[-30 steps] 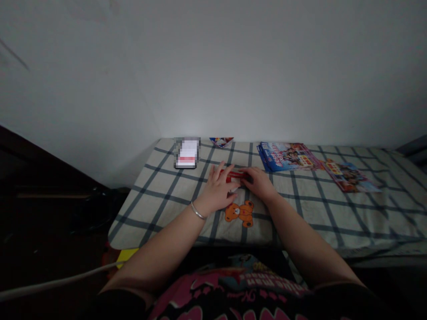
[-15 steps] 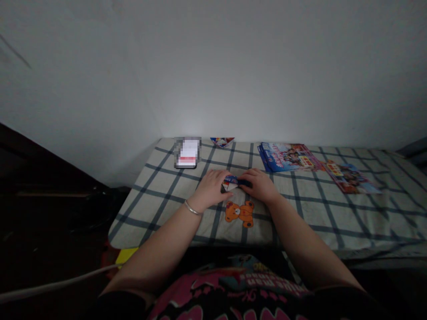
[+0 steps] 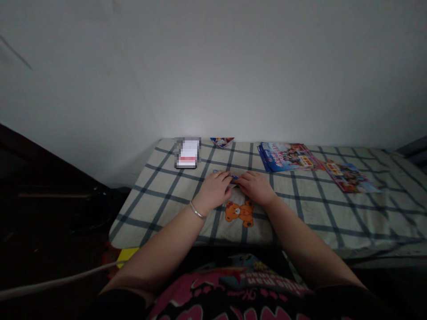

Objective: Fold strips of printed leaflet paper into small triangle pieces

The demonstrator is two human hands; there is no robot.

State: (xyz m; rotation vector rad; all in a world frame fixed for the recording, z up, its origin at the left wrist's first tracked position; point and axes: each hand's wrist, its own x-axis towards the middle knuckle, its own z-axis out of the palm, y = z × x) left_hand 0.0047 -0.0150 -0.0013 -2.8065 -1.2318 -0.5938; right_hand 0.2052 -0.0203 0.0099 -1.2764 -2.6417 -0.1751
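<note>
A small folded piece of printed paper [image 3: 235,178], blue where it shows, lies on the checked tablecloth [image 3: 160,195] between my two hands. My left hand [image 3: 216,186], with a silver bangle at its wrist, covers the paper's left part, its fingers closed on it. From the other side my right hand [image 3: 255,186] pinches the right end, fingers bent and close to the left fingertips. Most of the paper is hidden under the fingers. Just below the hands is an orange bear picture [image 3: 239,213] on the cloth.
Near the wall, a phone [image 3: 188,153] with a lit, blurred screen lies left of a folded paper triangle [image 3: 222,142]. To the right are a stack of printed leaflets [image 3: 287,156] and more leaflets [image 3: 352,177]. A pale cable [image 3: 66,281] runs at lower left.
My hands have come closer together, the right one shifting left. Less of the paper shows now, and its white face is mostly covered. The phone and leaflets stay put.
</note>
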